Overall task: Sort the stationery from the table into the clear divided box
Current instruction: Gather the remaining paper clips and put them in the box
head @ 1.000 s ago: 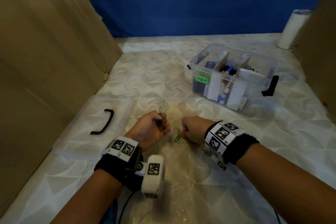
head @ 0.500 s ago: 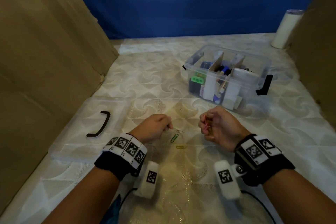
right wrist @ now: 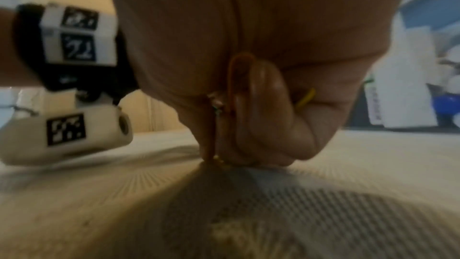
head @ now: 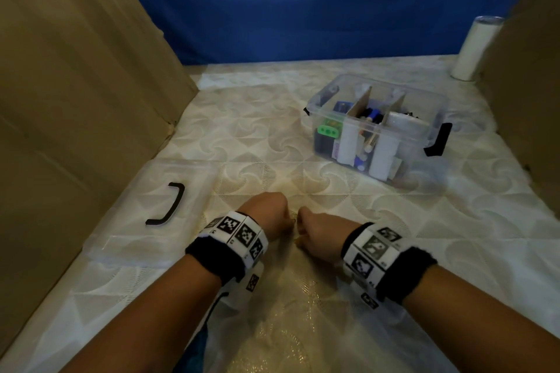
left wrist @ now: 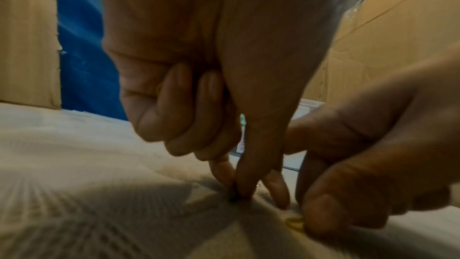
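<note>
In the head view my two hands meet fist to fist low on the table. My left hand [head: 288, 222] has thumb and forefinger pressed to the cloth, pinching a small dark paper clip [left wrist: 234, 196]. My right hand [head: 300, 232] keeps an orange paper clip [right wrist: 235, 78] and a yellow one [right wrist: 306, 96] curled in its fingers. Its fingertips [right wrist: 211, 153] pinch at another yellow clip [left wrist: 295, 224] lying on the cloth. The clear divided box [head: 321, 94] stands to the far right, its cardboard-walled compartments filled with stationery.
The box's clear lid [head: 127, 221] with a black handle [head: 169, 204] lies flat to the left. Cardboard walls [head: 75, 100] close both sides and a blue cloth hangs behind. A white roll [head: 477, 48] stands at the far right corner.
My right hand, lifted with clips half a second ago, has dropped back to the table beside the left. The loose green and yellow clips are now covered by the fingers.
</note>
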`<state>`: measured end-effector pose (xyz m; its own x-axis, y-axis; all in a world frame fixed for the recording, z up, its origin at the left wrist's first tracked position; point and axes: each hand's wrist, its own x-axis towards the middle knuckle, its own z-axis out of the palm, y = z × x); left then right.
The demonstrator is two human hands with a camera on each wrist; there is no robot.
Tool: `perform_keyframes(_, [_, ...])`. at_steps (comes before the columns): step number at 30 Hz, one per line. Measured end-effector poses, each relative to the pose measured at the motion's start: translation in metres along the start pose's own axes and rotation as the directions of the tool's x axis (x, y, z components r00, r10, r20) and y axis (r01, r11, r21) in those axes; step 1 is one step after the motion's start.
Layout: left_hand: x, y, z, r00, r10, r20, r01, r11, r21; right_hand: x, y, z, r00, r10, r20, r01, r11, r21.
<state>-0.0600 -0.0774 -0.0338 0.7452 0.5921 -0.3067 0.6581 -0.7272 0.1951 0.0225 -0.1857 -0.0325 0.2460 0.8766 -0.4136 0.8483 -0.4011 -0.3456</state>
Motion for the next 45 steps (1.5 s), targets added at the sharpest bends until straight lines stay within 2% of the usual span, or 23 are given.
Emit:
perform_keyframes(4, [-0.001, -0.006, -0.002, 0.999, 0.009, 0.037, -0.007, 0.999, -0.040, 0.002, -0.003, 0.006, 0.996, -0.018, -0.086, 0.003, 0.987, -0.164])
perform_keyframes(5, [-0.002, -0.008, -0.005, 0.999, 0.015, 0.037, -0.009, 0.989, -0.146, 0.001, -0.002, 0.006, 0.996, -0.013, -0.093, -0.004, 0.985, -0.175])
perform_keyframes(6, [-0.003, -0.011, -0.010, 0.999, 0.016, 0.049, 0.001, 0.942, -0.337, 0.002, -0.001, 0.006, 0.996, -0.001, -0.092, -0.013, 0.987, -0.161])
perform_keyframes(7, [-0.005, -0.015, -0.014, 0.997, 0.014, 0.075, 0.032, 0.814, -0.580, 0.002, 0.000, 0.006, 0.996, 0.010, -0.087, -0.021, 0.991, -0.135])
perform_keyframes(8, [-0.007, -0.017, -0.017, 0.993, 0.017, 0.120, 0.085, 0.605, -0.792, 0.004, 0.001, 0.006, 0.997, 0.021, -0.075, -0.029, 0.993, -0.111])
perform_keyframes(9, [-0.009, -0.019, -0.020, 0.986, 0.043, 0.159, 0.130, 0.395, -0.910, 0.005, 0.001, 0.005, 0.998, 0.029, -0.062, -0.035, 0.995, -0.097])
perform_keyframes(10, [-0.011, -0.020, -0.022, 0.982, 0.081, 0.171, 0.146, 0.250, -0.957, 0.005, 0.002, 0.004, 0.998, 0.037, -0.044, -0.041, 0.995, -0.095])
perform_keyframes(11, [-0.012, -0.019, -0.022, 0.981, 0.103, 0.161, 0.139, 0.194, -0.971, 0.005, 0.003, 0.002, 0.999, 0.043, -0.024, -0.045, 0.994, -0.099])
perform_keyframes(12, [-0.012, -0.018, -0.020, 0.985, 0.105, 0.140, 0.117, 0.203, -0.972, 0.005, 0.002, 0.000, 0.999, 0.042, -0.004, -0.043, 0.993, -0.107])
perform_keyframes(13, [-0.012, -0.017, -0.018, 0.989, 0.094, 0.110, 0.082, 0.263, -0.961, 0.004, 0.003, -0.001, 0.999, 0.037, 0.020, -0.034, 0.993, -0.114])
perform_keyframes(16, [-0.009, -0.015, -0.015, 0.996, 0.090, 0.021, -0.031, 0.531, -0.847, -0.005, 0.007, -0.008, 0.997, 0.006, 0.078, 0.002, 0.994, -0.108])
perform_keyframes(19, [-0.008, -0.015, -0.015, 0.992, 0.109, -0.057, -0.122, 0.832, -0.541, -0.022, 0.017, -0.027, 0.999, -0.003, 0.051, 0.002, 1.000, 0.023])
perform_keyframes(21, [-0.008, -0.010, -0.015, 0.989, 0.138, -0.057, -0.149, 0.936, -0.321, -0.033, 0.029, -0.049, 1.000, 0.015, -0.018, -0.013, 0.995, 0.098])
perform_keyframes(24, [-0.008, 0.002, -0.014, 0.987, 0.153, 0.046, -0.145, 0.979, -0.142, -0.045, 0.047, -0.090, 0.973, 0.086, -0.213, -0.063, 0.992, 0.113])
perform_keyframes(27, [-0.006, 0.012, -0.011, 0.978, 0.151, 0.141, -0.155, 0.988, 0.019, -0.046, 0.064, -0.136, 0.880, 0.191, -0.436, -0.181, 0.981, 0.064])
perform_keyframes(29, [-0.004, 0.016, -0.008, 0.978, 0.135, 0.158, -0.151, 0.984, 0.094, -0.037, 0.076, -0.163, 0.823, 0.277, -0.496, -0.287, 0.956, 0.056])
perform_keyframes(31, [-0.002, 0.018, -0.007, 0.978, 0.113, 0.177, -0.141, 0.978, 0.155, -0.025, 0.081, -0.181, 0.809, 0.327, -0.489, -0.362, 0.932, 0.024])
perform_keyframes(36, [-0.001, 0.017, -0.007, 0.981, 0.129, 0.142, -0.152, 0.974, 0.168, 0.007, 0.086, -0.185, 0.852, 0.285, -0.439, -0.385, 0.909, -0.158])
perform_keyframes(39, [-0.003, 0.015, -0.004, 0.985, 0.134, 0.108, -0.153, 0.970, 0.191, 0.043, 0.133, -0.181, 0.833, 0.345, -0.432, -0.456, 0.871, -0.183])
perform_keyframes(41, [-0.004, 0.015, -0.003, 0.987, 0.131, 0.088, -0.148, 0.964, 0.223, 0.066, 0.160, -0.180, 0.832, 0.363, -0.420, -0.437, 0.894, -0.094])
perform_keyframes(43, [-0.004, 0.017, -0.003, 0.987, 0.138, 0.082, -0.154, 0.958, 0.244, 0.045, 0.136, -0.177, 0.817, 0.385, -0.430, -0.412, 0.911, 0.032])
perform_keyframes(45, [-0.006, 0.017, -0.004, 0.989, 0.129, 0.071, -0.141, 0.964, 0.225, 0.023, 0.120, -0.176, 0.821, 0.353, -0.449, -0.313, 0.935, 0.163])
